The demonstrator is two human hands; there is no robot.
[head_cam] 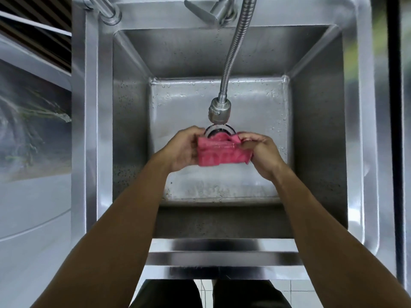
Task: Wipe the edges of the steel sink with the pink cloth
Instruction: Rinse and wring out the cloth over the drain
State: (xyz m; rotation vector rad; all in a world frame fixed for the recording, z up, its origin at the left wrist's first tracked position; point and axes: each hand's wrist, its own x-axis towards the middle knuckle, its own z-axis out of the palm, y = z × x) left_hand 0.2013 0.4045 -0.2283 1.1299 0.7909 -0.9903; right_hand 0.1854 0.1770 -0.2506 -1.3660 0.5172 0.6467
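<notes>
The pink cloth (219, 153) is folded and held over the middle of the steel sink (92, 138), just below the faucet head. My left hand (182, 150) grips its left end and my right hand (261, 152) pinches its right end. The cloth hangs above the basin floor and partly hides the round drain (219, 130). The sink's flat rim runs along all sides; the front rim lies beneath my forearms.
A flexible steel faucet hose (235, 56) curves down from the back rim to a spray head (219, 111) right above the cloth. A lever handle (201, 12) and a second tap (106, 12) stand on the back rim. Water drops speckle the basin walls.
</notes>
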